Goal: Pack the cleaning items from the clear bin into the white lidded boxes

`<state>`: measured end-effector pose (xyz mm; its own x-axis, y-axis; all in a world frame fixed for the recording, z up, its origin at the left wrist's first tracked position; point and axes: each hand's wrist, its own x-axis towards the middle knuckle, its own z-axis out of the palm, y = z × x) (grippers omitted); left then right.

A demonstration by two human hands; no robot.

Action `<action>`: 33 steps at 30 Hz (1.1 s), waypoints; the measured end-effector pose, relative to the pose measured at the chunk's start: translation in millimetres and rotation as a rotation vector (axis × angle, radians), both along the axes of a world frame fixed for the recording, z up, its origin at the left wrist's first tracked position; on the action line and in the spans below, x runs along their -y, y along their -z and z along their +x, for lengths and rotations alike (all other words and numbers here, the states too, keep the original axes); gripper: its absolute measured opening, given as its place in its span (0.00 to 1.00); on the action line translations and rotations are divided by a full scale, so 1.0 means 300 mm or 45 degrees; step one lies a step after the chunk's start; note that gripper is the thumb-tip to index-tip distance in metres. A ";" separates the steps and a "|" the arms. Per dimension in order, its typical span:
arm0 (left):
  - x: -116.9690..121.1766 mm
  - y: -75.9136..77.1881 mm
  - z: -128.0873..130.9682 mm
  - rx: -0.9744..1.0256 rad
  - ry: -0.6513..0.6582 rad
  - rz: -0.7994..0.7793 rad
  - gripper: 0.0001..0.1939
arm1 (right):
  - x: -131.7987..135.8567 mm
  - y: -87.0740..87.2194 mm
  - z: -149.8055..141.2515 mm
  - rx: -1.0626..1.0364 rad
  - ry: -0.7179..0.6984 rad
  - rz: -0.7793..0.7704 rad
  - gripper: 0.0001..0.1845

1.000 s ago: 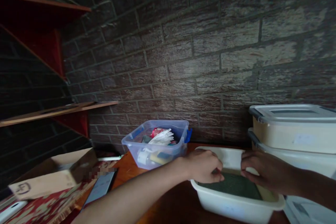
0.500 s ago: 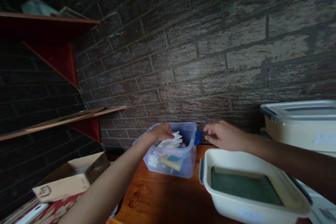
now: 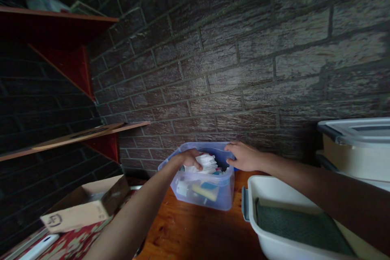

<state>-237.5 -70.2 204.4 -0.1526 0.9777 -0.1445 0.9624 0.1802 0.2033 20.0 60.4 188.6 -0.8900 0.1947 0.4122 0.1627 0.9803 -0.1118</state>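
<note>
A translucent bluish plastic storage box stands on the wooden table near the brick wall. My left hand reaches over its left side, with the thumb and fingers closed on a white bundle, crumpled like thin gloves or cloth. At the right rim is my right hand, its thumb and fingers round the edge by the blue latch. Through the front wall show a white item and a yellow-and-blue item, whose kinds I cannot make out.
A white tub with a dark green bottom stands at right, before stacked lidded containers. An open cardboard box sits at left on a red patterned cloth. Wooden shelves jut out from the left wall.
My right hand has moved left from beside the box onto its right rim. My left hand has gone slightly lower over the white bundle. The view has shifted a little left.
</note>
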 end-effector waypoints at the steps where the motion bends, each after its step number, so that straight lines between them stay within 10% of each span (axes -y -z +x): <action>1: 0.003 -0.010 0.001 -0.004 -0.013 0.023 0.25 | -0.008 0.004 0.010 -0.002 0.000 -0.007 0.22; 7: -0.013 -0.149 0.167 0.014 0.155 0.268 0.15 | -0.060 -0.050 0.130 -0.123 0.033 -0.038 0.21; 11: -0.049 -0.252 0.417 0.086 0.433 0.373 0.12 | -0.049 -0.130 0.260 -0.265 0.028 0.005 0.44; 15: -0.093 -0.286 0.604 0.337 0.639 0.413 0.11 | -0.015 -0.166 0.419 -0.255 -0.014 -0.147 0.23; 23: -0.176 -0.101 0.791 1.745 0.497 0.767 0.19 | -0.035 -0.084 0.617 -0.641 0.002 -0.965 0.28; 33: -0.251 0.050 0.855 1.752 0.165 1.080 0.18 | -0.083 0.002 0.627 -0.552 -0.029 -0.931 0.21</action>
<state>19.1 5.1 189.4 -0.2853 0.8386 0.4641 -0.0231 -0.4901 0.8713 208.2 85.4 187.8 -0.6892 0.5290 0.4951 -0.0599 0.6394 -0.7665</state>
